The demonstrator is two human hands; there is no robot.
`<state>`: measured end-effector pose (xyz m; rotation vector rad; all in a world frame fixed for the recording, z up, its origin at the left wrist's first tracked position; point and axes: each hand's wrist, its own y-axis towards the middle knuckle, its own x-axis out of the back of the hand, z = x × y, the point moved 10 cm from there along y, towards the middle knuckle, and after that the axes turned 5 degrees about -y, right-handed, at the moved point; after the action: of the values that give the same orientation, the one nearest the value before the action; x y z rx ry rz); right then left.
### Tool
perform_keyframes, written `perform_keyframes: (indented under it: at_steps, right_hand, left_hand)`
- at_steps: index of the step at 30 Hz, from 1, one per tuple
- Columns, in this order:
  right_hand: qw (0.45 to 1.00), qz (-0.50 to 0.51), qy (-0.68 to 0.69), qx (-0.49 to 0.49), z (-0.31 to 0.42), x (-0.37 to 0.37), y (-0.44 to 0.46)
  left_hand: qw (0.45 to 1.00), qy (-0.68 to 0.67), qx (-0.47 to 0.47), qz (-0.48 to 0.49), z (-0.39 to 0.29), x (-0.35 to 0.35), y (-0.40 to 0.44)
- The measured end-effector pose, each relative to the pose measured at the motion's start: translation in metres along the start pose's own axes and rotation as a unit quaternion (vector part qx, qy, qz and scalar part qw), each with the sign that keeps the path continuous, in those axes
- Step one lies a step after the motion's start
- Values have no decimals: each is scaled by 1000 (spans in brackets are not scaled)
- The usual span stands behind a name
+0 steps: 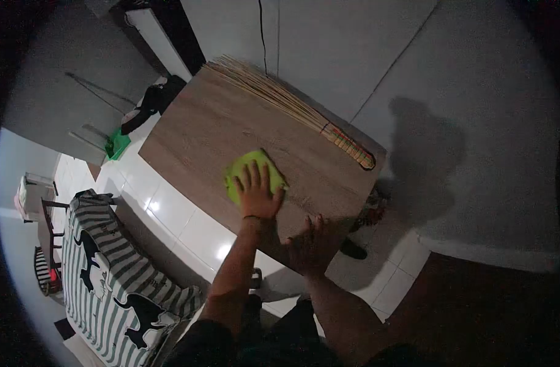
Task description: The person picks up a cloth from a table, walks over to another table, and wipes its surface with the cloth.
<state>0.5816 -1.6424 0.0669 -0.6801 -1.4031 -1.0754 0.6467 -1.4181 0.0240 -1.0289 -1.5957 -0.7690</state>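
A yellow-green cloth [246,162] lies on the wooden table top [188,122]. Spread flat on this cloth is my left hand [258,196], its fingers apart and pointing away from me. My right hand [309,248] rests on the table near the front edge, in shadow, with its fingers apart and nothing seen in it. Along the far edge of the table lies a stick broom [280,101], its plaid-wrapped handle end [350,147] toward the right corner.
A wall [347,49] stands behind the table. At the left are a green dustpan [116,145], dark items [157,101] and white floor tiles [194,229]. A striped cover with cat figures [102,269] fills the lower left. A dark shoe [353,249] is beside the table.
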Motion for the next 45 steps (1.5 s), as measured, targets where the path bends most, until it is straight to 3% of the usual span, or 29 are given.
perform_keyframes:
  at_steps: [5,7,9,11,13,15,17,19,21,25,27,28,30,34,37,40,43,45]
  right_hand:
    - [999,8,31,10,-1,-17,-3]
    - [1000,-13,9,24,-2,-18,-8]
    - [997,74,5,0,-6,-33,-8]
    - [997,74,2,-8,-9,-44,-14]
    - [997,74,0,-17,-8,-41,-18]
    - [998,27,-59,5,1,-12,-10]
    - [1000,19,-21,-4,-4,-22,-12]
    - [1000,13,16,-15,-7,-19,-10]
    - [992,102,57,-43,-6,-16,-2]
    - [995,45,83,-27,-3,-8,0]
    - [972,-64,-203,101,24,20,7]
    - [972,-63,-203,101,22,8,-1]
    - [995,70,69,-31,-11,-39,-16]
    - [995,88,35,-23,-9,-46,-20]
    - [1000,24,-1,-10,-8,-36,-22]
    - [999,-20,-26,-1,-4,-23,-16]
    - [997,36,59,-23,-5,-22,-5]
    - [993,65,-97,30,2,-34,-9]
  left_hand:
    - [990,-34,-127,49,-49,-4,-48]
    - [988,-31,-143,38,-34,-6,-67]
    - [993,-34,-102,43,-5,0,-74]
    - [996,-42,-67,39,22,8,-64]
    - [998,-37,-18,-50,49,18,-42]
    - [1000,3,11,-29,48,14,-21]
    - [999,-6,11,-44,34,8,-6]
    - [999,16,-8,-36,7,3,-6]
    - [996,-11,-86,10,-26,-5,-23]
    - [984,-10,-172,50,-45,-7,-70]
    - [983,-69,-149,78,-26,-4,-83]
    - [987,-45,-152,31,-11,-2,-84]
    - [993,-34,-112,24,20,10,-72]
    - [999,-34,10,-18,49,18,-29]
    - [999,-19,25,-17,24,7,-7]
    - [999,-1,-52,-14,-19,-4,-17]
    - [990,-30,-133,24,-44,-7,-53]
    - [983,-43,-170,48,-47,-7,-79]
